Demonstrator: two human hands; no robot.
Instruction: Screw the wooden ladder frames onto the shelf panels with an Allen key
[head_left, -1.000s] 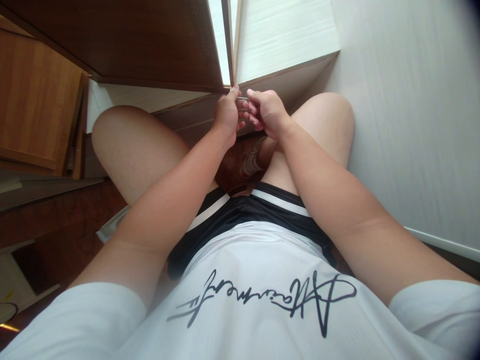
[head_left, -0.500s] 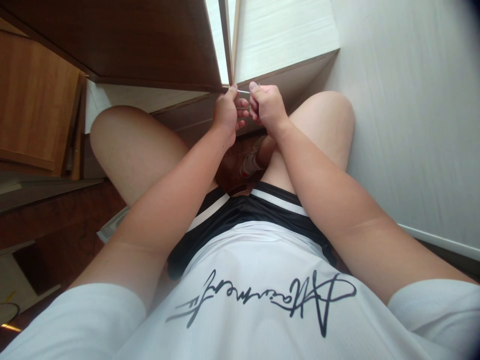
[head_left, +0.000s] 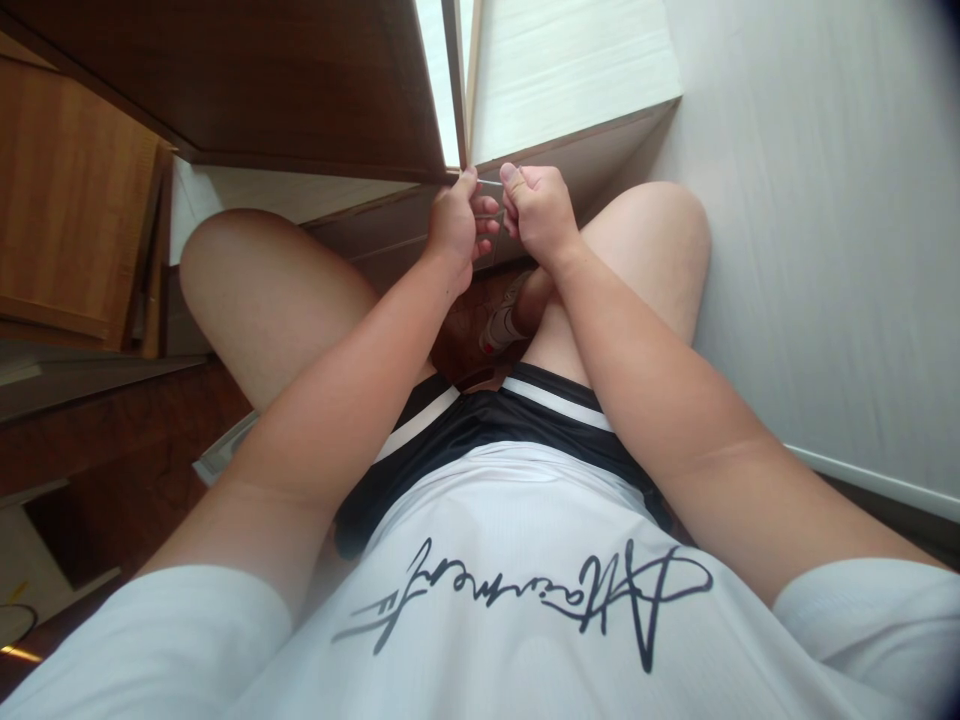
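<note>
Both hands meet in front of my knees, just below the edge of a dark wooden panel (head_left: 300, 80). My left hand (head_left: 454, 222) and my right hand (head_left: 536, 210) are each closed in a pinch on a thin grey metal piece (head_left: 489, 184) that spans the gap between the thumbs. Most of that piece is hidden by the fingers, so its shape stays unclear. Right behind the hands, a white panel (head_left: 562, 70) stands beside the dark one.
A white wall (head_left: 825, 250) runs along the right. Stacked wooden boards (head_left: 75, 200) lie at the left. My knees flank the hands, and a foot in a white shoe (head_left: 501, 325) rests on the dark floor below them.
Both hands have risen slightly toward the panel edge, still pinching the thin metal piece between them. The right thumb now points up.
</note>
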